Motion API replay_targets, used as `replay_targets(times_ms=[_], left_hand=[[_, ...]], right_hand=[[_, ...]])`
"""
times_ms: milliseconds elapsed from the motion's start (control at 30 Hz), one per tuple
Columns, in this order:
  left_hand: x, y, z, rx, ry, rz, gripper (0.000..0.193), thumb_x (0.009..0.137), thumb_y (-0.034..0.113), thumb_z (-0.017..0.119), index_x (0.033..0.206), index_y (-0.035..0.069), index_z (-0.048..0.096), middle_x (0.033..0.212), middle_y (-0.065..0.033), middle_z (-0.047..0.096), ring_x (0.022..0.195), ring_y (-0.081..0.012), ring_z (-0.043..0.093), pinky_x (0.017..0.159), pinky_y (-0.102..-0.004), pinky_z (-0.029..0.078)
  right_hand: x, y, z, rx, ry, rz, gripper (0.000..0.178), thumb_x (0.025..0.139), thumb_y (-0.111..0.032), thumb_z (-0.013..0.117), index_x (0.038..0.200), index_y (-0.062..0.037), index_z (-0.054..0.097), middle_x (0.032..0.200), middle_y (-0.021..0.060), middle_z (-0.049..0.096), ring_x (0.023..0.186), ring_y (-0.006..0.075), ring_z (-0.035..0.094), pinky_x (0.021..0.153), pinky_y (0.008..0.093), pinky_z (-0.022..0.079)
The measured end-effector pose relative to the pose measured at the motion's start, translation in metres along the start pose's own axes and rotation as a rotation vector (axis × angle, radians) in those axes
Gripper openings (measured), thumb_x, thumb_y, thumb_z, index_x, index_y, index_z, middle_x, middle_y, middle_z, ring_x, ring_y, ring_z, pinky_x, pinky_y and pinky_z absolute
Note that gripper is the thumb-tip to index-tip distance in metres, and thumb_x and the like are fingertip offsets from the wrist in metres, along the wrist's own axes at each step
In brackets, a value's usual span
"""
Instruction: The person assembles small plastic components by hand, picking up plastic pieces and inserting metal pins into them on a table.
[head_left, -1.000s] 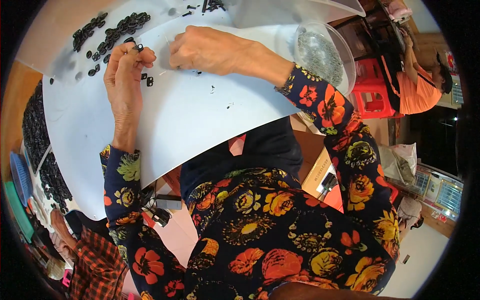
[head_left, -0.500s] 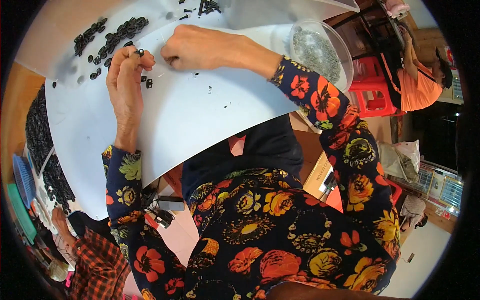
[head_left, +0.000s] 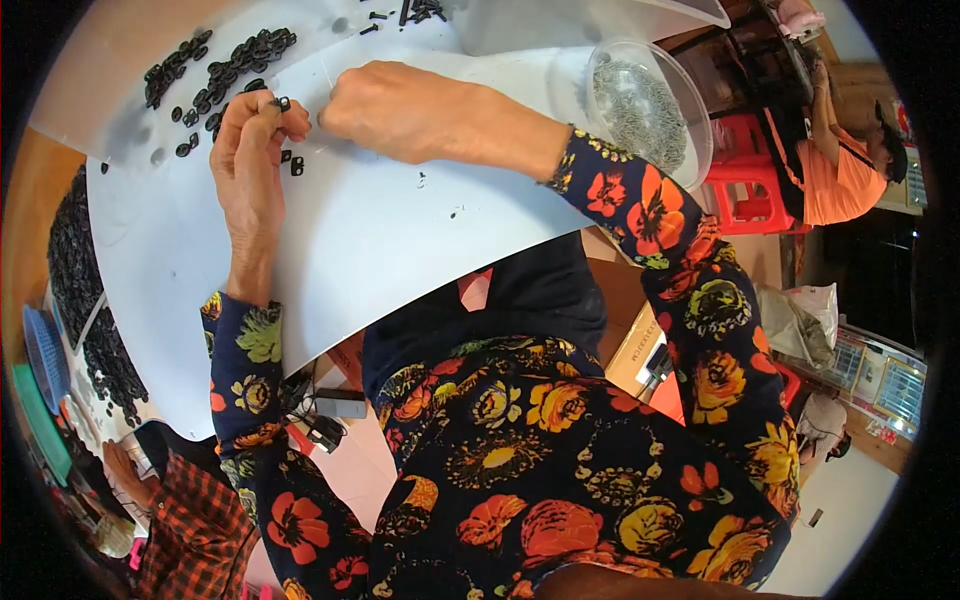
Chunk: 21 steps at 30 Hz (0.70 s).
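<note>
Fingertips of my left hand (head_left: 250, 140) pinch a small black part (head_left: 281, 102), held just above the white tabletop (head_left: 400, 230). My right hand (head_left: 400, 105) sits just beside it on the right, curled, fingertips almost meeting the part; I cannot tell what it grips. Part too small to read its long axis. Two loose black pieces (head_left: 294, 163) lie just below, nearer my left hand.

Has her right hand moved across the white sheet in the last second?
No. The right hand stays just right of the left hand, below the pile of black parts on the white sheet.
</note>
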<state>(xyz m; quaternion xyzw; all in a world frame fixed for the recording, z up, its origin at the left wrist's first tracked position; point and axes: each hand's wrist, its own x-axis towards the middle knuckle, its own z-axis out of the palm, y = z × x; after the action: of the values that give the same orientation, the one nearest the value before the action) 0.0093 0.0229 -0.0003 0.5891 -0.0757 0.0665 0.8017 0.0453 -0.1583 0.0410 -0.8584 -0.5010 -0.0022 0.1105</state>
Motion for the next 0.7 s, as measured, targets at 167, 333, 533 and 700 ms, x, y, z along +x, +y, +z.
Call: replay_targets(times_ms=[167,333,533,700], left_hand=[[-0.001,0.001,0.005,0.02,0.012,-0.037,0.01,0.089,0.009,0.049,0.09,0.001,0.054,0.077,-0.0065,0.06,0.074,-0.0129,0.053,0.071,-0.0252,0.041],[-0.004,0.0,0.007,0.043,-0.043,-0.04,0.009,0.089,0.009,0.049,0.089,0.003,0.055,0.078,-0.0056,0.062,0.073,-0.0107,0.053,0.07,-0.0239,0.042],[-0.014,0.002,0.017,0.177,-0.158,-0.091,0.009,0.09,0.009,0.049,0.09,0.003,0.055,0.077,-0.0038,0.061,0.073,-0.0098,0.055,0.072,-0.0241,0.044],[-0.018,-0.001,0.02,0.221,-0.194,-0.105,0.008,0.089,0.006,0.049,0.091,0.002,0.055,0.078,-0.0013,0.059,0.074,-0.009,0.057,0.072,-0.0235,0.044]], right_hand=[[0.001,0.003,0.005,-0.014,-0.027,0.137,0.01,0.069,0.003,0.058,0.078,0.003,0.062,0.073,0.0192,0.062,0.069,0.0349,0.062,0.063,0.0383,0.051],[-0.016,0.015,0.004,0.351,0.263,0.204,0.01,0.072,0.0,0.062,0.082,0.0027,0.064,0.073,0.0149,0.064,0.066,0.0242,0.064,0.063,0.0317,0.052],[-0.023,0.018,0.019,0.97,0.428,0.297,0.01,0.082,-0.004,0.063,0.091,-0.0001,0.065,0.081,0.0004,0.065,0.078,0.0062,0.061,0.072,0.023,0.05],[-0.025,0.014,0.024,1.195,0.47,0.243,0.019,0.084,-0.002,0.062,0.103,-0.0016,0.062,0.088,0.0009,0.065,0.084,0.0067,0.061,0.08,0.0223,0.05]])
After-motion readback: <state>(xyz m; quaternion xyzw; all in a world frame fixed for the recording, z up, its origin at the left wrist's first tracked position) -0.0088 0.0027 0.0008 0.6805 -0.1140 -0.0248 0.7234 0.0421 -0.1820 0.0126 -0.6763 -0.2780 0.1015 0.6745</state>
